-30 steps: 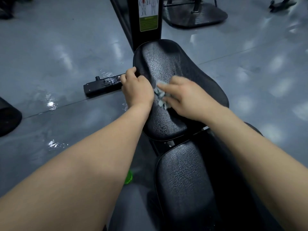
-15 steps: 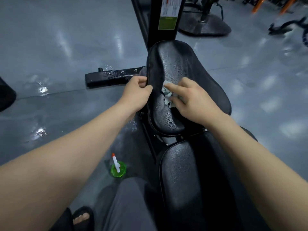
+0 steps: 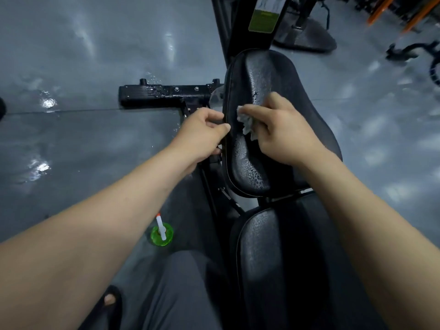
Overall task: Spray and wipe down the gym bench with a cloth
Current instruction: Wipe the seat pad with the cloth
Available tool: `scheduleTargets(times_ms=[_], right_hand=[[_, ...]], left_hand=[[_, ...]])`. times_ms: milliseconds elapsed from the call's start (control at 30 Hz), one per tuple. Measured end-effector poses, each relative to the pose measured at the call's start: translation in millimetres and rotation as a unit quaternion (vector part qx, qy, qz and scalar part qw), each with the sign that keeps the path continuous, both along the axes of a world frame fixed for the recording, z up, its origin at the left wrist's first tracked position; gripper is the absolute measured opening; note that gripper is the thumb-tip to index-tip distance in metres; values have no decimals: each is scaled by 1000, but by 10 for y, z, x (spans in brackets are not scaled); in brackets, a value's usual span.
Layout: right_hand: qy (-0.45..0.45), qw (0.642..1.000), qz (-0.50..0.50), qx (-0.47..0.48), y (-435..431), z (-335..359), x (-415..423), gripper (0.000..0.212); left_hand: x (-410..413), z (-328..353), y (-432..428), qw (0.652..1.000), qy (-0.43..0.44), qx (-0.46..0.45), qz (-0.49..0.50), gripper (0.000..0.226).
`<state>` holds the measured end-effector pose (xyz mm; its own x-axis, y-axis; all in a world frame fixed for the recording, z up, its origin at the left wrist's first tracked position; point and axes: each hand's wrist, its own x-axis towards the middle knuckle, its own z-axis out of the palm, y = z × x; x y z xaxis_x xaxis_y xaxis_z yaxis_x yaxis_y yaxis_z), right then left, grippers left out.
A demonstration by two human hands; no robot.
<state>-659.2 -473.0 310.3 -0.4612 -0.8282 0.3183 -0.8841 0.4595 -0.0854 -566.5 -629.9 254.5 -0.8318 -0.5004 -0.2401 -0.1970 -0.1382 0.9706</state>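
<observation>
We lean over the gym bench (image 3: 273, 258), whose two black pads run away from us. Our right hand (image 3: 283, 134) presses a crumpled pale cloth (image 3: 246, 122) onto the far pad (image 3: 262, 75), the surface being wiped. Its fingers (image 3: 257, 108) are curled over the wad and grip it, with the index finger stretched along the top. The cloth sits left of the pad's middle, near its left edge. Droplets bead on the cracked vinyl around and below it.

Our left hand (image 3: 202, 132) holds the far pad's left edge just beside the cloth. The thumb lies on the rim and the fingers (image 3: 212, 115) are curled in at the side. The two hands are near each other but apart. The near pad (image 3: 269, 282) lies dark between our forearms.

A green spray bottle (image 3: 162, 232) with a white nozzle and an orange tip stands on the floor (image 3: 83, 151) left of the bench, well apart from both hands. The floor is grey and glossy, with wet patches. A black foot bar (image 3: 164, 94) of the frame lies on it left of the far pad, speckled with drops. Behind the pad rises a black post (image 3: 263, 17) with a green label. At the bottom we see our leg (image 3: 181, 282) in grey trousers and a toe in a black sandal (image 3: 110, 300).
</observation>
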Motion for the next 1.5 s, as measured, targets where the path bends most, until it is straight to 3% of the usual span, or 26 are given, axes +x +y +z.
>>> scheduleTargets(times_ms=[200,433,567,767,1033,1500], right_hand=[[20,994,-103,31,-472,153,-278,52],[33,998,-2,62,-235,41,-49,49],[55,994,-71,66,-512,163,-307,51],[7,989,-145,16,-898,276,-684,55],[-2,993,-92,77,-625,220,-348,52],[-43,995,21,83,149,-35,286,45]], left_hand=[[15,30,-27,999,-22,28,-7,16],[45,40,-38,998,-41,55,-12,31],[73,75,-7,996,-44,82,-9,32],[102,107,17,994,-39,98,-7,38],[150,166,8,988,-43,146,3,34],[103,140,-51,991,-55,117,-26,26]])
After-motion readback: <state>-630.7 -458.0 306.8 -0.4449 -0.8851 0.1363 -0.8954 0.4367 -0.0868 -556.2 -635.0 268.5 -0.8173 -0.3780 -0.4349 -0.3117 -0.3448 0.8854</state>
